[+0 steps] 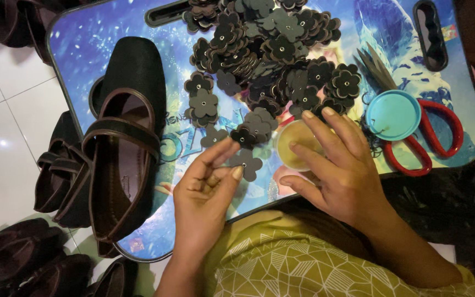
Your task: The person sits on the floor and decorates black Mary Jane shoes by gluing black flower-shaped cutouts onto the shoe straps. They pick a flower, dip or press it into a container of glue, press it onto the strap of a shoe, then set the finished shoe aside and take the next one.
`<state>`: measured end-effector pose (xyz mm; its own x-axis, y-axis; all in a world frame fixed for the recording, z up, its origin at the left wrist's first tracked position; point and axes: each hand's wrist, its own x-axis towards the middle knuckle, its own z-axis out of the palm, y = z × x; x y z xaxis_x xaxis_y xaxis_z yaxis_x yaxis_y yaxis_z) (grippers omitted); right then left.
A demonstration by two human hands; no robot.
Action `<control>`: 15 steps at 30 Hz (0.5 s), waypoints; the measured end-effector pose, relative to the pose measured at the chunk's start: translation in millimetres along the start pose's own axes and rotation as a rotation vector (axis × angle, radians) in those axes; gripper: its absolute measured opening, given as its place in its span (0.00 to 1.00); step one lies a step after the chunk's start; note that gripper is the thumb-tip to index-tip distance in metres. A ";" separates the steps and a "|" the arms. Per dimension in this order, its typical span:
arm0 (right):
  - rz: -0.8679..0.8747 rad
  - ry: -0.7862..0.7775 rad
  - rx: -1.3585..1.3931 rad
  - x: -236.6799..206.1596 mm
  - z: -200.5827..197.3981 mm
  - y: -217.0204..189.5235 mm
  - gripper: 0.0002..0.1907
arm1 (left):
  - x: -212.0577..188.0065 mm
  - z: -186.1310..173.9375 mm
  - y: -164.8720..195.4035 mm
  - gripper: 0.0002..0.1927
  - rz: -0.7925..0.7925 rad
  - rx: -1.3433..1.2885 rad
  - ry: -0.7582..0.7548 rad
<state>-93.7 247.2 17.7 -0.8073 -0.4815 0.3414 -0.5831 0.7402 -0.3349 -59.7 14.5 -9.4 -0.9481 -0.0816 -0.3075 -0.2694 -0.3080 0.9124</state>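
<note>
Pinching a dark flower-shaped cutout between thumb and fingertips, your left hand holds the piece just above the picture-printed tray table, close to its near edge. Your right hand lies spread and slack right beside it, grasping nothing, fingers draped over a small round tub of yellowish paste. Just beyond both sets of fingertips, a heap of matching flower cutouts, many with a pale dot at the centre, spills across the far half of the table, a few loose ones reaching almost to the piece you hold. Out past your right hand sits a turquoise round lid, resting on red-handled scissors. To the outside of your left hand a dark square-toed strap shoe lies on the table, and further that way more dark shoes crowd the white tiled floor. A yellow patterned garment covers your lap below your wrists.
</note>
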 end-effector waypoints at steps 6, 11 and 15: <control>0.024 0.068 0.030 -11.2 -9.3 2.1 0.25 | -3.0 2.2 -3.4 0.21 -0.028 -0.001 0.013; 0.048 0.054 0.039 -18.2 -11.5 1.3 0.23 | -5.7 7.6 -4.1 0.20 -0.063 -0.121 0.008; 0.057 0.056 0.048 -19.3 -10.9 0.0 0.23 | -7.5 10.4 -5.0 0.20 -0.058 -0.090 -0.009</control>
<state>-77.1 261.6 20.7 -0.8337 -0.4111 0.3687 -0.5410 0.7416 -0.3966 -53.0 26.5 -8.9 -0.9331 -0.0529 -0.3558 -0.3076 -0.3955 0.8654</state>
